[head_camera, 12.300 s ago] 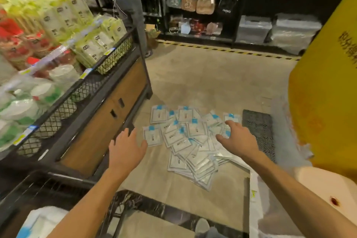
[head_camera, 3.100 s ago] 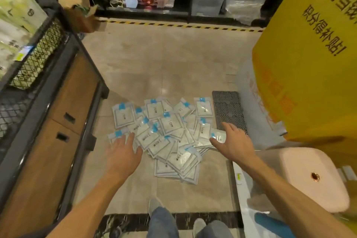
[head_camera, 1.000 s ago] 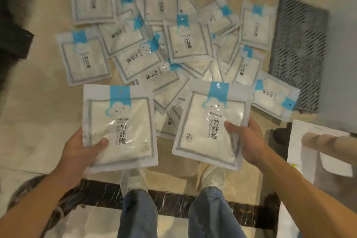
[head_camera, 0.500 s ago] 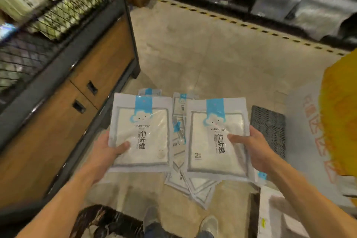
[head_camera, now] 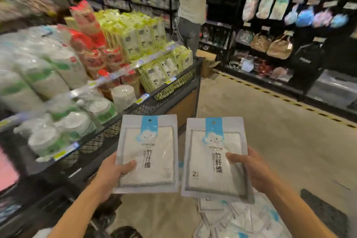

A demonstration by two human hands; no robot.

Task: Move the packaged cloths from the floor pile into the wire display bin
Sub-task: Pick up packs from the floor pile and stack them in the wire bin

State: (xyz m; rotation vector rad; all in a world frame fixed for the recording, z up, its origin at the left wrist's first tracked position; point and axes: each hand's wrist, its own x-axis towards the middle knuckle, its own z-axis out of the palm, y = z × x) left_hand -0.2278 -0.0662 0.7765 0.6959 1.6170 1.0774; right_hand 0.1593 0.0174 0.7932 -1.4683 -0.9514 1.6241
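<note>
Holding: left hand (head_camera: 108,177) pinches one packet (head_camera: 147,153), right hand (head_camera: 253,172) pinches another packet (head_camera: 214,157), side by side
Floor: pile (head_camera: 243,220) lies below the right packet
Left: wire bin (head_camera: 170,88) holds stacked goods
Far: person (head_camera: 193,6) at shelves

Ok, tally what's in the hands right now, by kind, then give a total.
Packaged cloths held in the left hand: 1
Packaged cloths held in the right hand: 1
Total held: 2. More packs lie on the floor pile, too blurred to count.
</note>
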